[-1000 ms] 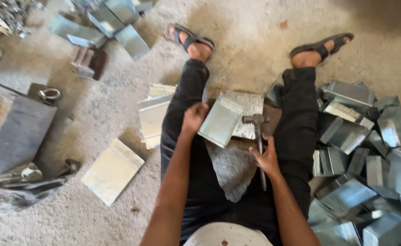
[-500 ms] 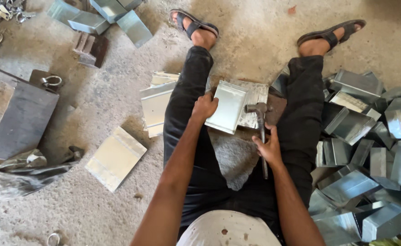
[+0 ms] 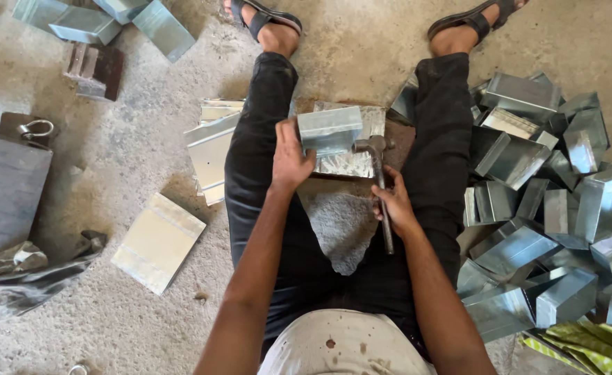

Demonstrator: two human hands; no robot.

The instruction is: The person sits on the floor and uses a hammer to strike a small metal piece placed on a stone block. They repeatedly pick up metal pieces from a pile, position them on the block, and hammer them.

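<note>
Seated on the concrete floor (image 3: 132, 160), the left hand (image 3: 290, 161) gripped a folded metal sheet (image 3: 329, 129) between the legs; the right hand (image 3: 393, 203) clasped a hammer (image 3: 377, 173), its handle partly hidden.

One hammer (image 3: 379, 182). Two hands: left hand (image 3: 290, 158), right hand (image 3: 393, 203). Two black sandals, one upper centre (image 3: 263, 15), one upper right (image 3: 474, 18). One folded sheet-metal piece (image 3: 329, 129) held up at centre. One flat metal sheet (image 3: 158, 242) lower left. Pile of folded metal boxes (image 3: 549, 201) at right, roughly twenty, exact count unclear. Three more metal pieces (image 3: 104, 17) upper left.
</note>
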